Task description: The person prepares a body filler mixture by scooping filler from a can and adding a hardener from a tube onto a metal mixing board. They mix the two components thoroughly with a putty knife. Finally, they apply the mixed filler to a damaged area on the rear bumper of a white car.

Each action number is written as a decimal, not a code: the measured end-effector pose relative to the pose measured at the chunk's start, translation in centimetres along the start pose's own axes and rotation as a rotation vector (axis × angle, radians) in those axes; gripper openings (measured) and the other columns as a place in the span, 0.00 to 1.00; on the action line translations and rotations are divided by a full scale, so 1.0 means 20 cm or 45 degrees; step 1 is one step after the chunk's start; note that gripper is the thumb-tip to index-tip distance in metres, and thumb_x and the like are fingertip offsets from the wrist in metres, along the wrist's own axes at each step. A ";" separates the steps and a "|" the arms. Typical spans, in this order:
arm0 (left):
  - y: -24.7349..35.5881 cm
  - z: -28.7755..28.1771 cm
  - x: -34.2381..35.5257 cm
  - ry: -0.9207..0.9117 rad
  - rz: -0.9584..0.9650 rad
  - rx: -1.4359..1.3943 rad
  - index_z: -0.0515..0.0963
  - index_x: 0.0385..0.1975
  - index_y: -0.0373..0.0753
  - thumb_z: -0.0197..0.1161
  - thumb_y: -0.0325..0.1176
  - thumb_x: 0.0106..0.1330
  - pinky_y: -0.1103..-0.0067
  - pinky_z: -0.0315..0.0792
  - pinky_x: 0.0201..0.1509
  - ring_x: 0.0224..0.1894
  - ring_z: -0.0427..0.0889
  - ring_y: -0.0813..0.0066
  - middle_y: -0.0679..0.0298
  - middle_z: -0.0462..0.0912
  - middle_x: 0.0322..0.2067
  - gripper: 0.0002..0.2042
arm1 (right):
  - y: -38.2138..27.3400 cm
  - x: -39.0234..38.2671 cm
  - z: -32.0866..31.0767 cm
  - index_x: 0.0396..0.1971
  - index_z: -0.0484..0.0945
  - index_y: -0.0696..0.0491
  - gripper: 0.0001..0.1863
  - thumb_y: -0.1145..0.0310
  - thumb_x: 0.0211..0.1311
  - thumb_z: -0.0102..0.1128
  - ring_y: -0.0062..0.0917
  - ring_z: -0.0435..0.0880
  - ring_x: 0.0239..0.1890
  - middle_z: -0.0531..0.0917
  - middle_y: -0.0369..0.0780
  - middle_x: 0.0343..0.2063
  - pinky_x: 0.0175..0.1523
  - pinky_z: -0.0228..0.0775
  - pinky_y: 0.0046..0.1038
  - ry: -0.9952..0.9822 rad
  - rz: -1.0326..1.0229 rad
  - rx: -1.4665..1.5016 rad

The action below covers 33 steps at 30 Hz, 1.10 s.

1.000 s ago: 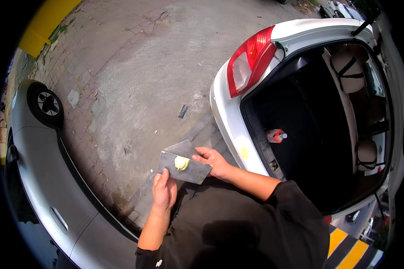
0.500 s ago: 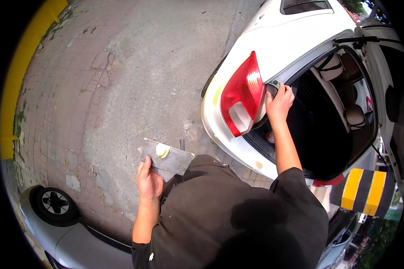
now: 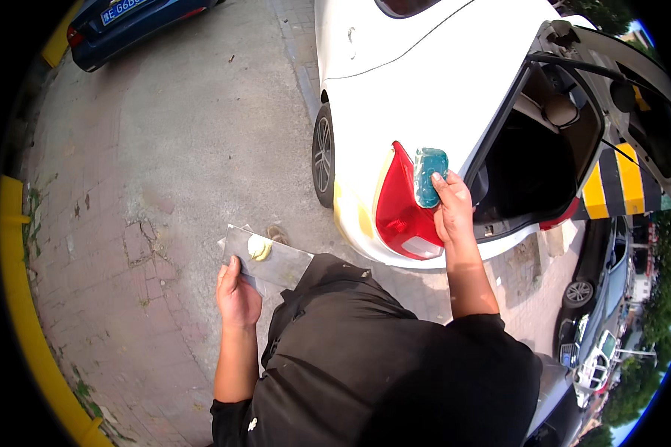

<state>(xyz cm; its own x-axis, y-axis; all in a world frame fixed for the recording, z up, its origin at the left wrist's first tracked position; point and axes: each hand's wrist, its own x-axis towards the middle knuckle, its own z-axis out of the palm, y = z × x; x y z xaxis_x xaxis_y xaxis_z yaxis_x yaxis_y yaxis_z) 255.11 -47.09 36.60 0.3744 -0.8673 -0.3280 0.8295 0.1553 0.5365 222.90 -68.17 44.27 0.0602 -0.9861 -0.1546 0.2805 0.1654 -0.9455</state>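
My left hand (image 3: 238, 299) grips the near corner of a thin grey board (image 3: 285, 266), thumb on top. A pale yellow dab of putty (image 3: 259, 247) sits on the board near its far edge. In my right hand (image 3: 455, 210) is a flat teal putty scraper (image 3: 428, 167) with rounded corners and pale smears on its face. It is held up in front of the red tail light (image 3: 397, 205) of a white car (image 3: 402, 93); whether they touch I cannot tell. Yellowish filler (image 3: 354, 216) covers part of the bodywork beside the light.
The car's tailgate (image 3: 652, 63) is raised over the dark open boot (image 3: 525, 164). A dark blue car (image 3: 134, 30) stands far left, a yellow rail (image 3: 13, 246) along the left. A yellow-and-black striped block (image 3: 611, 179) and a parked dark car (image 3: 593, 283) are at the right.
My view has swung, bringing the blue car in and taking the near-left grey car out. My right hand has come away from the boot edge, turning the scraper's flat face into view.
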 end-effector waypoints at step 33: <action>1.82 0.26 3.20 -0.194 -0.289 0.121 0.77 0.45 0.32 0.52 0.31 0.71 0.73 0.67 0.60 0.51 0.78 0.70 0.59 0.81 0.46 0.11 | 0.93 2.15 2.32 0.26 0.75 0.60 0.31 0.41 0.55 0.64 0.39 0.81 0.28 0.80 0.48 0.22 0.36 0.73 0.37 -0.141 0.084 -1.436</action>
<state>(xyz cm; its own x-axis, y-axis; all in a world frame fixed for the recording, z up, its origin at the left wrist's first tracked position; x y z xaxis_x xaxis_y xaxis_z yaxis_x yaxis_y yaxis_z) 307.14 -99.35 39.25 0.1109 -0.9370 -0.3313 0.8397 -0.0899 0.5355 275.11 -106.84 33.29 0.1430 -0.9601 -0.2403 -0.7459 0.0550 -0.6637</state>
